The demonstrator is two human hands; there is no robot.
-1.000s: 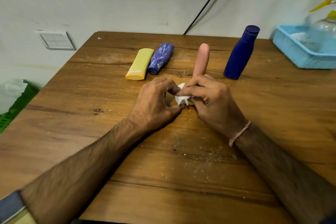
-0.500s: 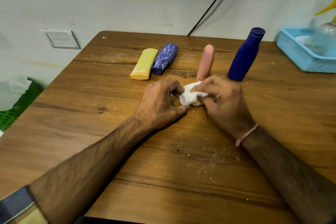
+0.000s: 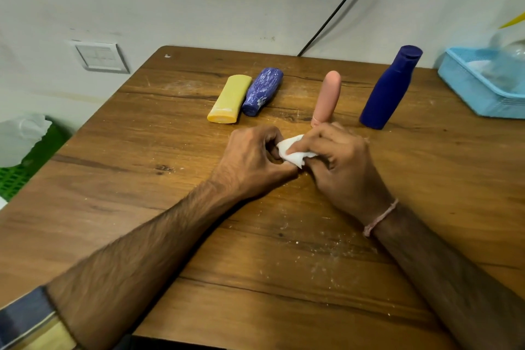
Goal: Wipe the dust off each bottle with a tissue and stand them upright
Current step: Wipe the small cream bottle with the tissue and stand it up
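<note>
A white tissue (image 3: 292, 151) is bunched between my two hands at the middle of the wooden table (image 3: 119, 185). My left hand (image 3: 252, 162) and my right hand (image 3: 341, 167) both pinch it; whether anything lies inside the tissue is hidden. Behind them a pink bottle (image 3: 328, 96) and a dark blue bottle (image 3: 389, 91) stand upright. Further left a yellow bottle (image 3: 229, 98) and a dusty blue bottle (image 3: 262, 91) lie flat side by side.
A light blue basket (image 3: 471, 85) with a clear container sits at the table's right back corner. White dust speckles the wood near my right forearm. A green crate (image 3: 25, 162) with a white bag stands on the floor at left. A black cable runs up the wall.
My hands have kept working the tissue in place; more of the tissue shows between them now. The camera view has shifted slightly. The bottles have not moved.
</note>
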